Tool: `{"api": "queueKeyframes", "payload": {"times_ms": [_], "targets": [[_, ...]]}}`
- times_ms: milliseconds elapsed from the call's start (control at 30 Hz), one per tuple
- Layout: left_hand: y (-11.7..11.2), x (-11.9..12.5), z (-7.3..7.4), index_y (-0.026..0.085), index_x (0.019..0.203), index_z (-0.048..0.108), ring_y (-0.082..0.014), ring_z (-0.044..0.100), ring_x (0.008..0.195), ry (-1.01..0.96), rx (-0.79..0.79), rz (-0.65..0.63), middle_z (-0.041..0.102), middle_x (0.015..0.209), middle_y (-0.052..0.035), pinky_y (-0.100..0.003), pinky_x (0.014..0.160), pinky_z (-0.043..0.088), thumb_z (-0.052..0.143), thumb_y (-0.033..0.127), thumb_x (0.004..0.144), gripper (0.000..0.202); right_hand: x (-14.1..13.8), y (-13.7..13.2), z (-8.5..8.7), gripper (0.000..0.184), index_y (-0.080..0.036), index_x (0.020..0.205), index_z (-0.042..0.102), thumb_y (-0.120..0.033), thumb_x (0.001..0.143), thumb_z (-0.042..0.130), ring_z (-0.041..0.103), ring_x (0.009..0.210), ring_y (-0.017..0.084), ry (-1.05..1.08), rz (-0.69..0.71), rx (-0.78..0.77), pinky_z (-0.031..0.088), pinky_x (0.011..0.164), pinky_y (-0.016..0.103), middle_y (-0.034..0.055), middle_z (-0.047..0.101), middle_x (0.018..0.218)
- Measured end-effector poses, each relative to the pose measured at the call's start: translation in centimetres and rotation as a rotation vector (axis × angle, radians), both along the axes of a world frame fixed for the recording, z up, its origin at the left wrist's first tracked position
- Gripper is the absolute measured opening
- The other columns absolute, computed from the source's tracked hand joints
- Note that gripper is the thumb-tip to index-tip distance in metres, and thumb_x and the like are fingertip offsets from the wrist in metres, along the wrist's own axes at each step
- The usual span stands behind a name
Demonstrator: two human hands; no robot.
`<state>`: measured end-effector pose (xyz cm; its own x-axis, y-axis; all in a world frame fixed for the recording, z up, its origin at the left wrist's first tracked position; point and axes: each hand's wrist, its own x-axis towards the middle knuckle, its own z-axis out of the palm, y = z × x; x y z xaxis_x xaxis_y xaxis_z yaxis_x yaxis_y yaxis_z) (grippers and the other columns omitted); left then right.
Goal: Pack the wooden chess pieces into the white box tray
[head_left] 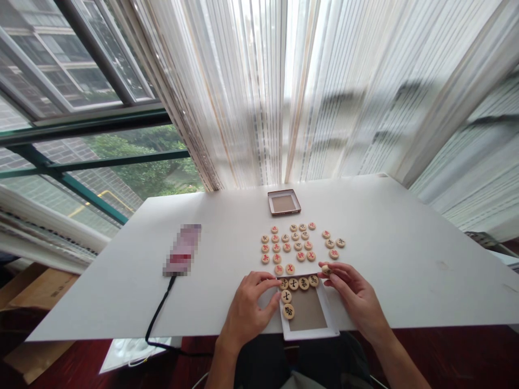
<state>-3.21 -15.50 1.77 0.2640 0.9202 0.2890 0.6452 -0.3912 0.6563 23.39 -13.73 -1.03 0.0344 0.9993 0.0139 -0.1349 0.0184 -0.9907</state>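
Note:
A shallow white box with a brown floor lies at the table's near edge. Several round wooden chess pieces line its far wall and left side. My left hand rests on the box's left rim, fingers touching the pieces at the top left corner. At the box's top right corner, my right hand pinches one round wooden piece between thumb and fingertips. Beyond the box, several loose pieces with red and black characters lie flat on the white table.
A brown-rimmed box lid lies farther back in the middle. A blurred flat device sits to the left, its black cable running off the near edge. Curtains and a window stand behind the table. Cardboard lies on the floor at left.

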Motion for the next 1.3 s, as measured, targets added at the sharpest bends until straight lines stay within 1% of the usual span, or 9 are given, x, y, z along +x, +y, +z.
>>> {"api": "queueKeyframes", "payload": {"times_ms": [100,200,300,400,633,800,900,1133,1300], "targets": [[0.0,0.02,0.04,0.028,0.112,0.072,-0.0244,0.062,0.107,0.002,-0.003,0.003,0.066,0.112,-0.0067,-0.042,0.096,0.053,0.063,0.024,0.091,0.023,0.07,0.05,-0.06,0.027,-0.024,0.108,0.068,-0.042,0.088,0.072,0.072,0.1,0.026,0.02,0.004,-0.009,0.059,0.083,0.036,0.0092,0.071,0.122],[-0.02,0.01,0.04,0.028,0.111,0.072,-0.0246,0.063,0.106,0.003,0.002,0.005,0.066,0.111,-0.0069,-0.042,0.095,0.054,0.063,0.024,0.091,0.023,0.07,0.21,-0.32,0.023,-0.024,0.104,0.068,-0.042,0.09,0.069,0.071,0.097,0.022,0.081,-0.014,-0.02,0.058,0.081,0.031,0.008,0.072,0.118],[-0.04,-0.03,-0.04,0.028,0.111,0.072,-0.0245,0.062,0.106,0.003,0.001,0.004,0.066,0.111,-0.0068,-0.042,0.095,0.053,0.063,0.024,0.091,0.023,-0.04,0.46,-0.58,0.022,-0.025,0.1,0.07,-0.044,0.091,0.067,0.071,0.089,0.018,0.219,-0.084,-0.016,0.057,0.075,0.026,0.0058,0.074,0.107],[-0.02,-0.08,-0.15,0.028,0.111,0.072,-0.0242,0.062,0.106,0.0,-0.005,0.006,0.066,0.111,-0.0066,-0.042,0.096,0.053,0.064,0.024,0.091,0.022,-0.13,0.65,-0.69,0.022,-0.025,0.097,0.07,-0.044,0.088,0.072,0.069,0.083,0.015,0.32,-0.165,-0.01,0.056,0.071,0.022,0.0028,0.073,0.093],[0.02,-0.11,-0.25,0.029,0.111,0.071,-0.0234,0.061,0.107,-0.011,-0.01,0.002,0.066,0.111,-0.0062,-0.041,0.097,0.052,0.063,0.024,0.091,0.023,-0.13,0.47,-0.67,0.027,-0.026,0.101,0.07,-0.04,0.081,0.08,0.067,0.084,0.014,0.231,-0.202,-0.035,0.055,0.073,0.019,0.0004,0.072,0.094],[0.02,-0.07,-0.32,0.028,0.111,0.071,-0.0234,0.061,0.107,-0.004,-0.011,0.003,0.065,0.111,-0.0061,-0.041,0.097,0.051,0.062,0.024,0.092,0.022,-0.28,0.24,-0.28,0.035,-0.026,0.103,0.069,-0.038,0.075,0.085,0.068,0.091,0.017,0.098,-0.165,-0.055,0.057,0.075,0.022,0.0017,0.072,0.1],[0.06,-0.06,-0.38,0.028,0.112,0.071,-0.0232,0.061,0.107,-0.002,-0.015,-0.001,0.066,0.111,-0.0061,-0.041,0.097,0.051,0.062,0.024,0.092,0.022,-0.33,0.12,-0.05,0.036,-0.026,0.105,0.069,-0.038,0.075,0.085,0.07,0.093,0.019,0.052,-0.134,-0.066,0.058,0.077,0.024,0.003,0.073,0.104],[0.1,-0.19,-0.53,0.028,0.113,0.071,-0.0234,0.061,0.107,-0.001,-0.011,-0.001,0.066,0.111,-0.0061,-0.041,0.097,0.051,0.062,0.025,0.092,0.022,-0.39,-0.09,0.26,0.036,-0.023,0.108,0.069,-0.042,0.079,0.08,0.075,0.091,0.025,0.016,-0.053,-0.015,0.061,0.087,0.037,0.0075,0.076,0.102],[0.13,-0.14,-0.51,0.029,0.113,0.071,-0.0234,0.061,0.107,0.008,-0.01,0.004,0.066,0.111,-0.006,-0.041,0.097,0.052,0.062,0.026,0.092,0.022,-0.47,-0.07,0.04,0.039,-0.022,0.113,0.068,-0.04,0.08,0.08,0.075,0.096,0.026,0.04,-0.021,-0.009,0.06,0.093,0.04,0.0085,0.076,0.105]]}}
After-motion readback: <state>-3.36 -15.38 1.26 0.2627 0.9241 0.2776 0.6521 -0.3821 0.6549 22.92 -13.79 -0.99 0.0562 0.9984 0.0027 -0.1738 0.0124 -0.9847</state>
